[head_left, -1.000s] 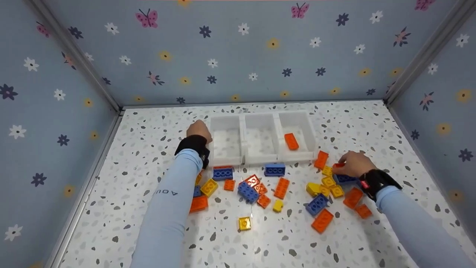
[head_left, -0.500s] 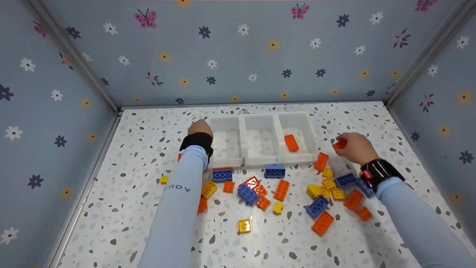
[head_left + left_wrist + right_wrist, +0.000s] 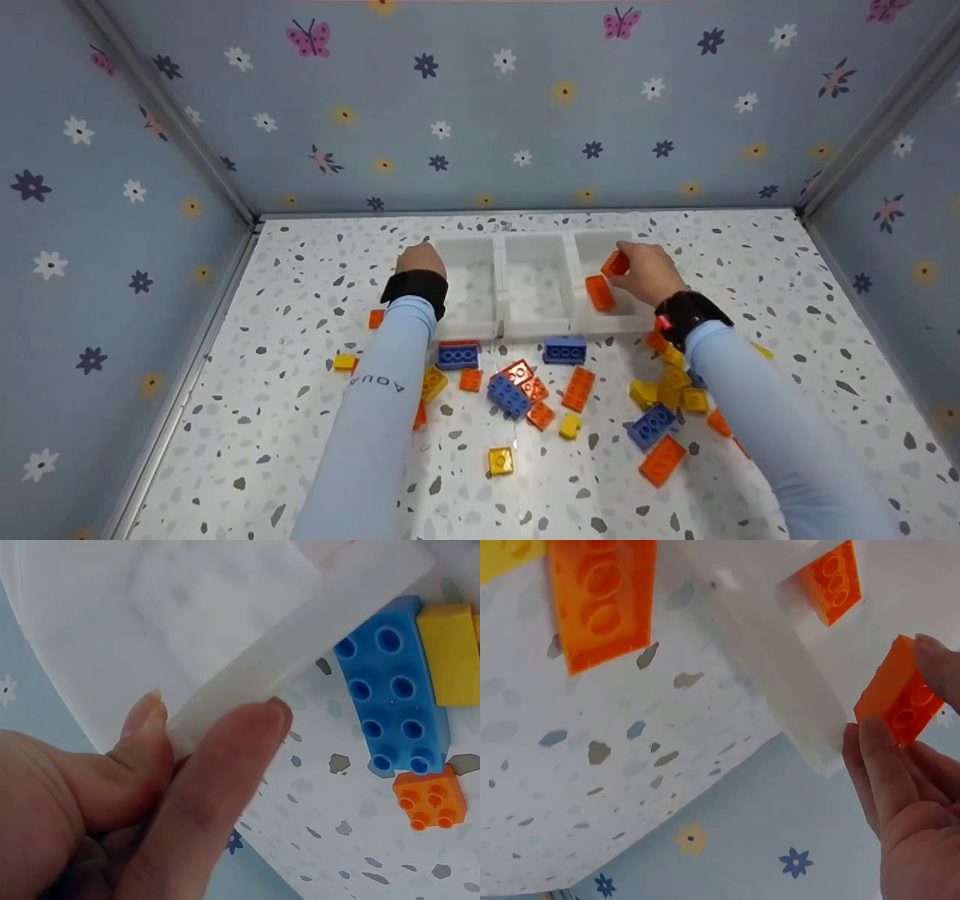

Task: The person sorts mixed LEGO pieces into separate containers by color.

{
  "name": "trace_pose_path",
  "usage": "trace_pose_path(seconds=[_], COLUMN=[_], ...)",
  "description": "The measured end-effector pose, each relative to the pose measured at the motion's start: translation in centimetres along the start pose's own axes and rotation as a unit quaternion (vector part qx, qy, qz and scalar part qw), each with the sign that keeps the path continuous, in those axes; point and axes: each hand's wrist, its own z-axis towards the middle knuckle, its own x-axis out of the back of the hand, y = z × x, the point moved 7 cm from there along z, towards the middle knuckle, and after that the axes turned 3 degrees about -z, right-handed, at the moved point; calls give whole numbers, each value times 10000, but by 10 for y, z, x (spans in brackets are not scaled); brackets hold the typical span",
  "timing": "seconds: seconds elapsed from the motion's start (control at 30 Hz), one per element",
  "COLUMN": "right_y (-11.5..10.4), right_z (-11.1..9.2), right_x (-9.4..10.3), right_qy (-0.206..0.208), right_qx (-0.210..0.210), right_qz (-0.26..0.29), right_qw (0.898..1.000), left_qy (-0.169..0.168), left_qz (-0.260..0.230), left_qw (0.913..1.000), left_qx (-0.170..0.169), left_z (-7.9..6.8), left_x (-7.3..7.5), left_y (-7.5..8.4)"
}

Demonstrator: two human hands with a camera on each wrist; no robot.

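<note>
Back wall (image 3: 480,90): pale grey-blue, standing at the far edge of the bench (image 3: 225,420)
Bench top: white, strewn with grey and brownish flecks
Side walls (image 3: 907,322): left and right, printed like the back one
Corner posts (image 3: 165,112): grey, one at each back corner
Butterflies (image 3: 308,38): pink, spotted, three along the back wall's upper part
Flowers (image 3: 504,60): white, yellow, dark blue, on all three walls

On my feed, I see passing room above the middle compartment (image 3: 534,281) of the tray (image 3: 498,281); lower, its front wall (image 3: 538,328) and a blue brick (image 3: 565,350) before it block me.
</note>
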Motion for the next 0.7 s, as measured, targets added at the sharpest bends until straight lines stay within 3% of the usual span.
trace_pose_path(seconds=[0.13, 0.37, 0.7], right_y=[2, 0, -6], right_z=[15, 35, 53], right_x=[-10, -20, -45], right_qy=[82, 260, 63], right_qx=[-402, -537, -839], right_qz=[111, -44, -60], right_qw=[9991, 9982, 9964], left_qy=[-56, -78, 183], left_qz=[-130, -299, 123], left_qw=[9999, 9995, 9996], left_qx=[-49, -93, -164], left_z=[-1, 0, -1], left_x=[-2, -1, -3], left_y=[5, 12, 7])
